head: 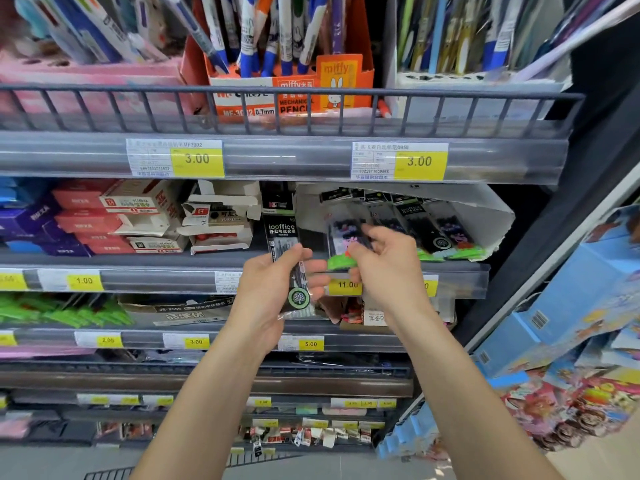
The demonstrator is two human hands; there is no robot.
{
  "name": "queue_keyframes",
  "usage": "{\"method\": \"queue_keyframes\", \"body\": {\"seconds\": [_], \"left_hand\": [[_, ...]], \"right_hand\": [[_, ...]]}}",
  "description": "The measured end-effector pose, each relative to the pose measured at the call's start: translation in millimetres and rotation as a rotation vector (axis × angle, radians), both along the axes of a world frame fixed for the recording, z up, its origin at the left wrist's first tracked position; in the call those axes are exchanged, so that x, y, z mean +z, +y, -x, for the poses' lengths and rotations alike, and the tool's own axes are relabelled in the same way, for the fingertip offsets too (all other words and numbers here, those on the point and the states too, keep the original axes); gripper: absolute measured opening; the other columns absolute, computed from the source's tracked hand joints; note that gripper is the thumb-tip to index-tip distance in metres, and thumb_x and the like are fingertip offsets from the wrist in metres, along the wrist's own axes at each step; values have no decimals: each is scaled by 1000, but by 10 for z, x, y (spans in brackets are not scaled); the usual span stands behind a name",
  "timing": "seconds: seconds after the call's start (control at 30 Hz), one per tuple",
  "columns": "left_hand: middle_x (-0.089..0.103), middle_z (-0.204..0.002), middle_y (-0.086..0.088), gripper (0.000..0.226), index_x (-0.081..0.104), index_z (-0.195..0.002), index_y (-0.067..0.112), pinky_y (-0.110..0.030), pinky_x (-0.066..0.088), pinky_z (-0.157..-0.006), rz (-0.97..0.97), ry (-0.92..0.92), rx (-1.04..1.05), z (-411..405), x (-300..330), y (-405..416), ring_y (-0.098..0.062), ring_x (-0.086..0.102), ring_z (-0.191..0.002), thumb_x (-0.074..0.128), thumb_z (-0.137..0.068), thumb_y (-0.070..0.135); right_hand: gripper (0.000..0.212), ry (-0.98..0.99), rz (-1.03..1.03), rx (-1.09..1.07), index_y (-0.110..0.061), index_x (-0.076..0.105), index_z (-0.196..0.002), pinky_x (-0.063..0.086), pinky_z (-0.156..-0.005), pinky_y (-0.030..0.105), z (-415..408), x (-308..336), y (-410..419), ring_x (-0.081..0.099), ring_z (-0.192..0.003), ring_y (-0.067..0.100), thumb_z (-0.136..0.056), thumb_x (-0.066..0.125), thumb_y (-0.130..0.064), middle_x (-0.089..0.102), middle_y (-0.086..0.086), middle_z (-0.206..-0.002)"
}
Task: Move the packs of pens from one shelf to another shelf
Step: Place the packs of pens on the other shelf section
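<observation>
1. Step in hand, by judgement: drawing packs from the torn white cardboard tray [491, 216] on the shelf. Best lifted one at a time, clear of the tray's front lip, so neighbours stay put.
2. Left hand [266, 292], below-left of the tray: fingers curled round a flat black "iooffice" pen pack in clear plastic [289, 268].
3. Right hand [384, 265], at the tray's front: pinches a clear pack with a green end [343, 251].
4. More packs [433, 226] lie inside the tray.

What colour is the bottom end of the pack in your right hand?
Bright green, on the pen pack held by the right hand; head view shows it.
</observation>
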State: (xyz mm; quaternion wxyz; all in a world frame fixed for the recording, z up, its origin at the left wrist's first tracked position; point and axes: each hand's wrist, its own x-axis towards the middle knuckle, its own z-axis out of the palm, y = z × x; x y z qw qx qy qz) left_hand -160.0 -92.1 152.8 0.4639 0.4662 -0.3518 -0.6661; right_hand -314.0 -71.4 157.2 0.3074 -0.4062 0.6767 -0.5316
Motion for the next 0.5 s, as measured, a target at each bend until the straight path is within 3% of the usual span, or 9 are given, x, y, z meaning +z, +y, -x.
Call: {"method": "queue_keyframes", "body": {"seconds": [0.07,0.1,0.17,0.2,0.3,0.37,0.5], "left_hand": [[79,-93,-25,24,66,-114,-5,-30,58,-51,-15,61,15,-33,5,-2,-29,75,-67,59,-106,17],[79,-93,-26,24,64,-116,-6,-31,57,-51,-18,86,17,-46,7,-4,-30,74,-67,58,-105,15],[78,-93,-28,23,60,-118,-5,-31,58,-51,-15,113,6,-60,18,0,-31,75,-66,54,-104,13],[78,-93,-28,22,57,-118,-4,-31,59,-52,-10,111,-5,-63,25,7,-32,76,-67,52,-104,11],[78,-94,-30,22,53,-119,-4,-32,61,-55,7,87,-47,-76,35,20,-35,78,-72,49,-103,9],[78,-93,-30,20,56,-115,-6,-32,62,-56,15,52,-87,-95,38,25,-35,79,-74,50,-102,8],[79,-94,-27,15,61,-113,-2,-31,63,-58,12,0,-133,-119,54,42,-34,80,-79,52,-104,7]], "right_hand": [[25,178,-60,-36,-14,71,-116,59,-79,46,-2,73,-171,71,-84,30,-93,65,-24,76,8,-91],[14,269,-89,-48,-14,72,-97,55,-76,41,-4,93,-248,68,-85,33,-92,65,-26,73,9,-84],[26,427,-142,-66,-16,59,-67,41,-69,31,-54,144,-362,59,-77,32,-90,65,-27,59,5,-70],[28,494,-166,-57,-16,56,-67,36,-70,30,-92,162,-404,55,-78,32,-90,64,-28,56,5,-70],[22,675,-203,-11,-9,64,-96,33,-74,34,-187,140,-495,59,-99,37,-91,62,-30,68,16,-97],[23,759,-221,2,-11,61,-98,35,-74,35,-207,97,-506,60,-106,39,-89,63,-32,68,19,-106],[31,884,-241,-19,-13,64,-100,38,-70,35,-192,53,-476,65,-102,41,-88,64,-42,69,19,-109]]}}
